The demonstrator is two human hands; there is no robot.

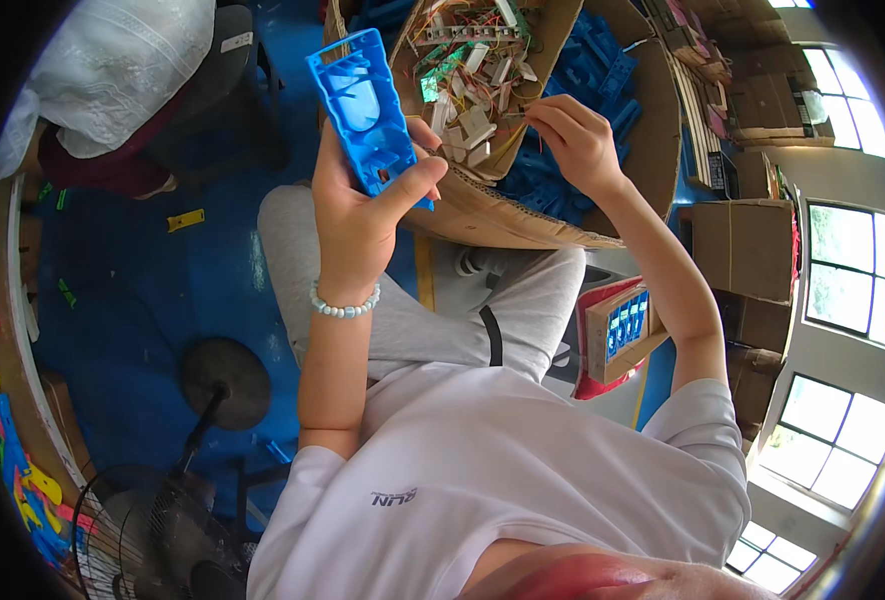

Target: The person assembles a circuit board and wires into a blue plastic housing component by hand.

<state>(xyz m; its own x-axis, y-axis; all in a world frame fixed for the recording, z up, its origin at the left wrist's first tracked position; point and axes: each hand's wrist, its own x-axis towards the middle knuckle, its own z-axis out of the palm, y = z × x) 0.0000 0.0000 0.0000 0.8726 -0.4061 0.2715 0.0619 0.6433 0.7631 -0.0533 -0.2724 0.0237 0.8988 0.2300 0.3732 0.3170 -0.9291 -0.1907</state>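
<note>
My left hand (367,215) is wrapped round a blue plastic housing half (357,100), an open moulded shell with its hollow side facing up. The thumb presses on its lower end. Over the cardboard box to the right, my right hand (577,145) pinches a thin wire (540,143) between its fingertips. Whatever hangs from that wire is too small to tell. Below and left of those fingers lies a heap of small white parts (477,130) with coloured wires and a green circuit board (429,88).
More blue plastic shells (587,80) fill the cardboard box (522,225) beside the wired parts. A small carton (617,335) of blue pieces stands by my right knee. At left are a pedestal fan (152,530), its round base (224,385), and a seated person (127,80).
</note>
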